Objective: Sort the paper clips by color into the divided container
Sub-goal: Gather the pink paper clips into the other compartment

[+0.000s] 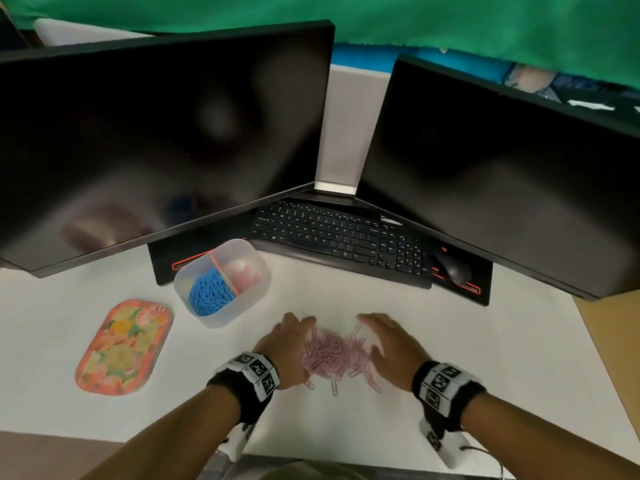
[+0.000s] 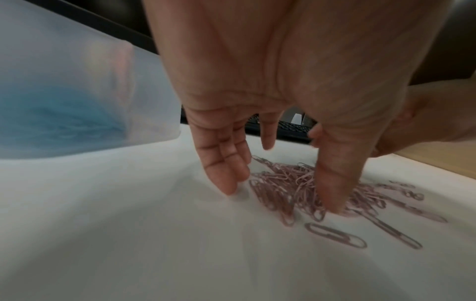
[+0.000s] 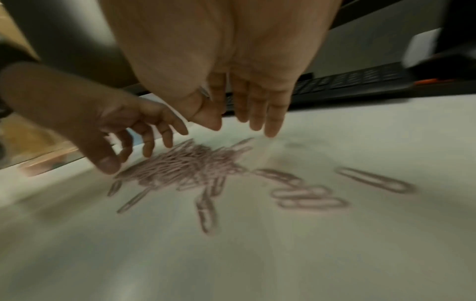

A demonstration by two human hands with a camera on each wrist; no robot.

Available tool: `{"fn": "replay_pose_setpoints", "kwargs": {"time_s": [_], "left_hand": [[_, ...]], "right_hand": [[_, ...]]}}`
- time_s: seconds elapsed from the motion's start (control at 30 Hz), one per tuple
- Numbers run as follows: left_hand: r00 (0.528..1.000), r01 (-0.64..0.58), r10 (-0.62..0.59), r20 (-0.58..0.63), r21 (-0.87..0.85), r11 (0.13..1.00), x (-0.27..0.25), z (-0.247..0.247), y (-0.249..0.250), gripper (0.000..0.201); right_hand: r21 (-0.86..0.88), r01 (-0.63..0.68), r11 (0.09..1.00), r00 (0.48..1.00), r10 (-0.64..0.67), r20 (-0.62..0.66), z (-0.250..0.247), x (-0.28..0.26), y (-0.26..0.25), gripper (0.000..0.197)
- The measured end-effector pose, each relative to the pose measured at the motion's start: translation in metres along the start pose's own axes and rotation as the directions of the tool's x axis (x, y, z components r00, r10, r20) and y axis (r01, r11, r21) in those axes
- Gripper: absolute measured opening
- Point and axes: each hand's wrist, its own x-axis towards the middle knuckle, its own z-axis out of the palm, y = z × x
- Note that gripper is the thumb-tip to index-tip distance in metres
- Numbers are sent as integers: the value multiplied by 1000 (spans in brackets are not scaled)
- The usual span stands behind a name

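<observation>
A pile of pink paper clips [image 1: 337, 353] lies on the white desk between my hands. My left hand [image 1: 294, 336] stands on the pile's left side, fingers straight and touching the clips. My right hand [image 1: 384, 341] stands open on the right side. In the left wrist view the thumb rests on the pile [image 2: 365, 197]. The right wrist view shows the pile [image 3: 190, 163] with a few loose clips [image 3: 309, 197] beside it. The clear divided container [image 1: 221, 317] sits back left, holding blue clips [image 1: 209, 291] in its left half and pink clips [image 1: 242, 273] in its right half.
A floral tray [image 1: 123, 346] lies at the left. A black keyboard [image 1: 339, 237] and mouse [image 1: 452, 266] sit behind the pile, under two dark monitors [image 1: 156, 140]. The desk's front edge runs just under my forearms.
</observation>
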Motion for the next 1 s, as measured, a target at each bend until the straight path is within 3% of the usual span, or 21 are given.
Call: {"fn": "replay_pose_setpoints", "kwargs": {"time_s": [0.1,0.2,0.43,0.63,0.8,1.0], "left_hand": [[999,31,-32,23,62,998,3,0,5,127],[998,25,-32,46,151,988,6,4,14,131],[999,-28,29,-28,24,999,14,9,33,77],[995,-40,35,-97,-58,998,17,7,41,30],[992,-42,31,-122,-89,995,18,1,43,24],[987,-13,-10,-159,-139,990,18,-6,37,22]], "right_hand": [[-53,-311,949,950,309,-44,-11,-23,29,83],[-83,-418,905,906,422,35,-10,-36,41,89],[55,-262,964,962,256,89,17,-16,12,72],[-9,-86,996,994,87,60,21,11,-23,45],[-83,-48,995,998,51,34,22,25,-26,19],[-75,-17,997,999,19,26,19,30,-19,20]]}}
